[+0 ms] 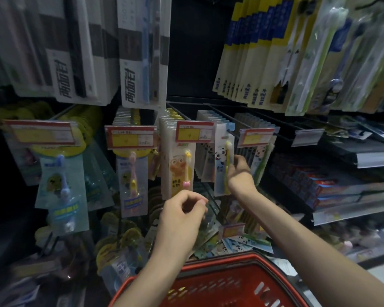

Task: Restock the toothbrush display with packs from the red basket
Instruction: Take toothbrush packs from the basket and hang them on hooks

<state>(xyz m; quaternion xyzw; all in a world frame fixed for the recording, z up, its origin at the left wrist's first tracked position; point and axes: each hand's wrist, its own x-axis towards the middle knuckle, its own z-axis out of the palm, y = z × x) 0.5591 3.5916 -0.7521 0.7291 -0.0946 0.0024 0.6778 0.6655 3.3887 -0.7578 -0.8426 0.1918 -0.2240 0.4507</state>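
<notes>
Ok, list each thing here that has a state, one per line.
right hand: pinching the panda toothbrush pack
panda toothbrush pack: hanging at the front of its hook, held at its right edge
left hand: loosely curled, holding nothing that shows
red basket: below the hands, nearly empty in the visible part
yellow-character pack: hanging on the next hook left, untouched

Packs (177, 165) are hung on display (211, 111) hooks, 12 o'clock; loose packs (239, 244) are piled at btm, ctr.
</notes>
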